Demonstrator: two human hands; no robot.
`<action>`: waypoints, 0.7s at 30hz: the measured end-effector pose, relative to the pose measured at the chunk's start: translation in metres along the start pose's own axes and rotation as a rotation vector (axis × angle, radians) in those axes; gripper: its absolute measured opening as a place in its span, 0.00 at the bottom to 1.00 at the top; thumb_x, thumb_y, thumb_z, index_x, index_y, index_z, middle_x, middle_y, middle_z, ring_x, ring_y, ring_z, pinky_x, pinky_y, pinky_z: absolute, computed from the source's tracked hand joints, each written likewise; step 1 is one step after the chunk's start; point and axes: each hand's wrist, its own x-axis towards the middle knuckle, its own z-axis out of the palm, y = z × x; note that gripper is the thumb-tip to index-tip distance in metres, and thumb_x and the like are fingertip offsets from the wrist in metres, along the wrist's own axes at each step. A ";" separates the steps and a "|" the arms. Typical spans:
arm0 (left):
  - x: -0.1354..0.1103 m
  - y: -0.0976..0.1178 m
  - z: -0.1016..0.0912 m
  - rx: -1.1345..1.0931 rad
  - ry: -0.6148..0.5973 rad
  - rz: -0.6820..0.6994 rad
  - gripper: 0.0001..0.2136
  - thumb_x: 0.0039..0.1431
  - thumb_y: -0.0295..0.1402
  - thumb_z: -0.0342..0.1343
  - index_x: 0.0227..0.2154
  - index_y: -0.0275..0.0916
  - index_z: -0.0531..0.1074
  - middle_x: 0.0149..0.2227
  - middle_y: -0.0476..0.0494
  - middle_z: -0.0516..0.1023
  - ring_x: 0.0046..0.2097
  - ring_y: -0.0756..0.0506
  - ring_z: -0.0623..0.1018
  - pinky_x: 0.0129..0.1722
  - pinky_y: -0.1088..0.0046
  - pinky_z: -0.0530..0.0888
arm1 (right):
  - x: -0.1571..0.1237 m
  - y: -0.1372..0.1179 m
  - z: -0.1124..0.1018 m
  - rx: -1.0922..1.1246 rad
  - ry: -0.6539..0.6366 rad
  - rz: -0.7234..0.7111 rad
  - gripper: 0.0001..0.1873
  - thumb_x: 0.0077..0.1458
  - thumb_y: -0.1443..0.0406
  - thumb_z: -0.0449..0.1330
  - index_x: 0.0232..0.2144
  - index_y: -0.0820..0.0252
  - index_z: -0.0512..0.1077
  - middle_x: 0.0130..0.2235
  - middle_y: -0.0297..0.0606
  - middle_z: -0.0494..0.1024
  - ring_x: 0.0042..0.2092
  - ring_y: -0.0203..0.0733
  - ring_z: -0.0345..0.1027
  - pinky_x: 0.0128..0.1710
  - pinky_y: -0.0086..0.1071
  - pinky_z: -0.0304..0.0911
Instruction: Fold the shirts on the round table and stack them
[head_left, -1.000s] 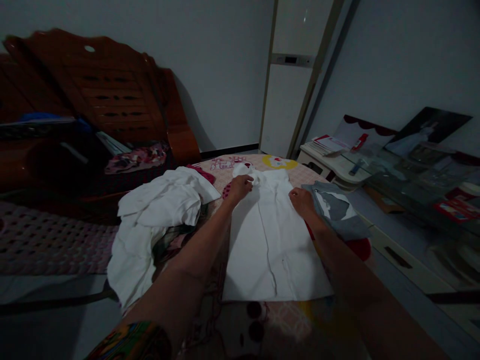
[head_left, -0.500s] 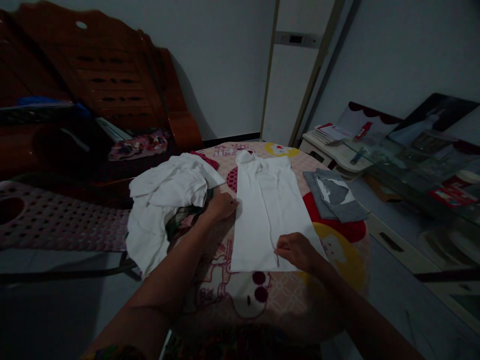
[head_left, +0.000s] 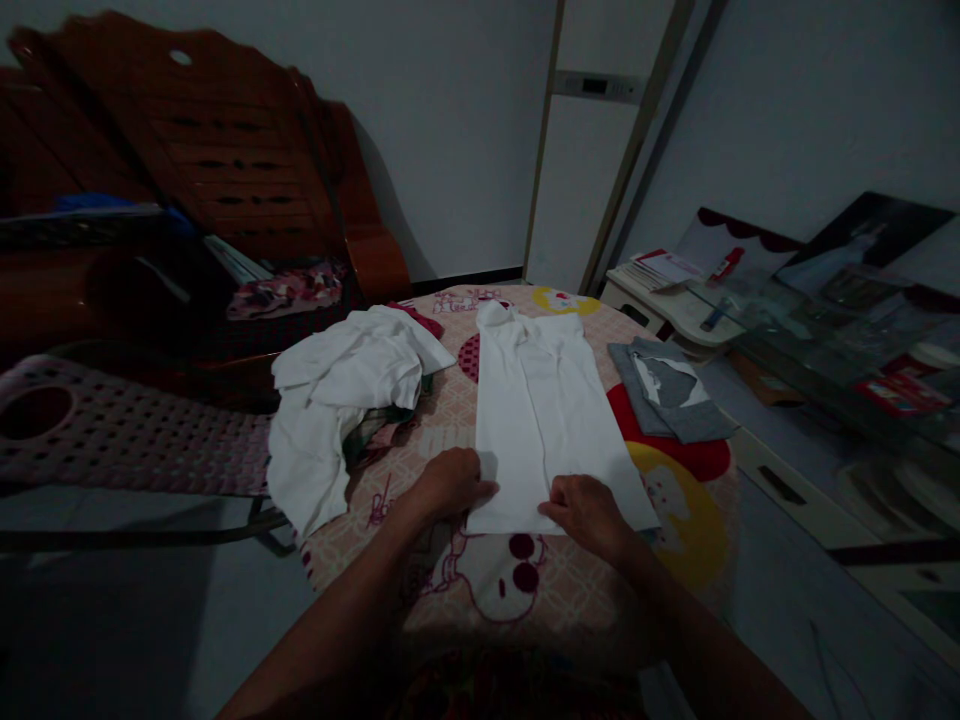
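Note:
A white shirt (head_left: pixel 517 430) lies flat on the round table, folded into a long strip with a loose edge running down its middle. My left hand (head_left: pixel 454 482) is closed at its lower left edge, the thumb lying on the cloth and the fingers curled out of sight. Near the bottom hem, my right hand (head_left: pixel 589 510) pinches the loose middle edge. To the left sits a rumpled pile of white clothes (head_left: pixel 352 370), with dark checked cloth under it. A folded grey garment (head_left: pixel 671 390) with a white print rests at the right.
A patterned pink tablecloth (head_left: pixel 570 590) covers the table. Left of it stand a woven chair (head_left: pixel 165 430) and a wooden bench (head_left: pixel 240 170) with cloth on it. On the right are a glass-topped cabinet (head_left: pixel 817 330) and a white side table (head_left: pixel 675 310) with papers.
My left hand has moved down the shirt's left edge, toward me. My right hand stays by the bottom hem, and the shirt's lower right corner now spreads slightly farther right.

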 end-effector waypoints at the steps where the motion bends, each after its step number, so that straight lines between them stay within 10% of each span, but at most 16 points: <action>1: -0.002 0.000 0.002 0.001 0.003 0.008 0.18 0.59 0.47 0.56 0.34 0.35 0.79 0.39 0.32 0.81 0.43 0.36 0.81 0.39 0.67 0.71 | 0.000 0.000 0.001 -0.002 0.001 0.003 0.09 0.56 0.61 0.64 0.27 0.59 0.76 0.31 0.38 0.81 0.34 0.41 0.72 0.33 0.31 0.55; 12: -0.010 0.008 0.009 0.054 0.053 0.019 0.18 0.65 0.41 0.47 0.36 0.35 0.79 0.39 0.30 0.81 0.45 0.37 0.80 0.41 0.66 0.70 | 0.001 -0.001 0.003 0.006 0.037 -0.005 0.08 0.55 0.63 0.64 0.25 0.60 0.76 0.30 0.39 0.80 0.34 0.40 0.71 0.34 0.30 0.55; 21: -0.026 -0.026 0.000 -0.414 -0.069 0.083 0.25 0.66 0.45 0.41 0.17 0.40 0.70 0.19 0.45 0.76 0.28 0.46 0.77 0.33 0.74 0.68 | -0.006 -0.017 0.000 0.196 -0.013 0.027 0.10 0.54 0.65 0.62 0.22 0.61 0.76 0.26 0.37 0.79 0.30 0.37 0.70 0.30 0.28 0.54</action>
